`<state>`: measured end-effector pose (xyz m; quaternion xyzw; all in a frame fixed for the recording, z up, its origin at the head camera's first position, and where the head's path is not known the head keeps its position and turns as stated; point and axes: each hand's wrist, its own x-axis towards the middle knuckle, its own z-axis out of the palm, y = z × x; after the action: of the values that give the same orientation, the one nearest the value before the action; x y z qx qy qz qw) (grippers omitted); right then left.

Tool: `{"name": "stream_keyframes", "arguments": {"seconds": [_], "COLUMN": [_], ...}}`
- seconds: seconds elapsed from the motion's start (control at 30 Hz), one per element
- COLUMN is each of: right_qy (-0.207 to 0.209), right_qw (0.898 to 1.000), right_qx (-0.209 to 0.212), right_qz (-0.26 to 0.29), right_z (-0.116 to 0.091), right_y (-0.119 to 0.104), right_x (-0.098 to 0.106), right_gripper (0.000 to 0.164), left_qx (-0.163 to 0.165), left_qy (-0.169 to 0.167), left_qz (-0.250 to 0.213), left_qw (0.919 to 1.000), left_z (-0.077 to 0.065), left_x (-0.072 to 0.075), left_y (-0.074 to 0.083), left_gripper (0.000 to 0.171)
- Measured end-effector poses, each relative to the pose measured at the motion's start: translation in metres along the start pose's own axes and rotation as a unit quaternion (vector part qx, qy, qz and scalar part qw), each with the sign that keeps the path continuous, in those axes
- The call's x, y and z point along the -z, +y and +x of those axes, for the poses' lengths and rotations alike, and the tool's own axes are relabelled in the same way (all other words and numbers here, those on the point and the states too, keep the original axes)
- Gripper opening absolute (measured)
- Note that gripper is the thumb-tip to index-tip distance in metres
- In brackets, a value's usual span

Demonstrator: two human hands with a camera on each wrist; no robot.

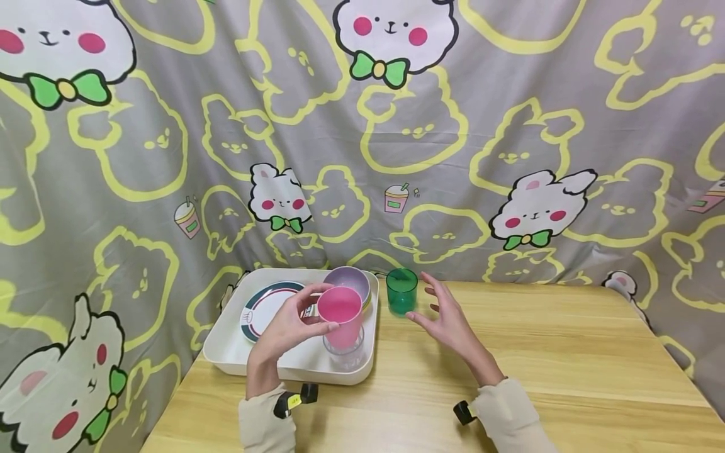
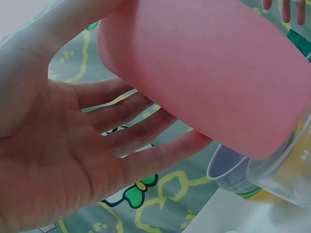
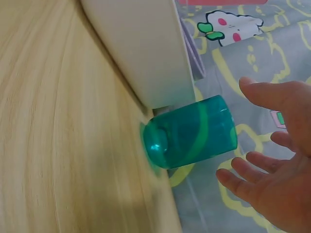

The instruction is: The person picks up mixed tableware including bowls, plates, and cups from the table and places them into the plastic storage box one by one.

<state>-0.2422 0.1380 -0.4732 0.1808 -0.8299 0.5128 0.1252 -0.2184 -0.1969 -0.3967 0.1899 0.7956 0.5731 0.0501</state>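
A pink cup point(image 1: 340, 324) is gripped near its rim by my left hand point(image 1: 287, 324), thumb on the near side and fingers behind. Its lower part overlaps a clear cup point(image 1: 349, 360) at the white tray's right side; whether it sits inside that cup I cannot tell. Upright on the wooden table, just right of the tray point(image 1: 223, 346), stands a green see-through cup point(image 1: 401, 296). Beside it my right hand point(image 1: 446, 318) is spread, thumb and fingers apart. In the right wrist view a gap shows between that hand and the green cup point(image 3: 194, 133).
Inside the tray, a white plate point(image 1: 272, 313) with a dark green rim lies at the left. A purple bowl point(image 1: 347, 277) sits at the tray's back right corner, with a yellow edge beneath it. A patterned curtain point(image 1: 430, 189) hangs behind the table point(image 1: 566, 365).
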Motion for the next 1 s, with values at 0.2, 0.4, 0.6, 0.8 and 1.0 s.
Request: {"name": "stream_keyframes", "arguments": {"seconds": [0.2,0.4,0.6,0.8,1.0], "right_qy": [-0.011,-0.017,-0.026,-0.028,-0.028], "right_qw": [1.000,0.999,0.997,0.996,0.996], "right_qx": [-0.021,-0.048,-0.065,-0.075,-0.081], "right_qz": [0.006,0.014,0.027,0.029,0.035], "right_z": [0.007,0.016,0.024,0.029,0.032], "right_y": [0.010,0.017,0.023,0.028,0.030], "right_x": [-0.005,-0.009,-0.013,-0.017,-0.021], "right_gripper": [0.097,0.100,0.101,0.101,0.101], "left_qx": [-0.015,-0.016,-0.004,0.002,0.010], "left_qy": [-0.025,-0.039,-0.060,-0.078,-0.090], "left_qz": [0.008,0.006,0.001,-0.004,-0.001], "left_qw": [0.9995,0.9991,0.9982,0.9969,0.9959], "left_z": [0.001,0.002,0.000,0.000,0.000], "left_x": [0.000,0.001,0.003,0.005,0.006], "left_y": [-0.004,-0.008,-0.011,-0.013,-0.015], "left_gripper": [0.066,0.067,0.069,0.071,0.072]}}
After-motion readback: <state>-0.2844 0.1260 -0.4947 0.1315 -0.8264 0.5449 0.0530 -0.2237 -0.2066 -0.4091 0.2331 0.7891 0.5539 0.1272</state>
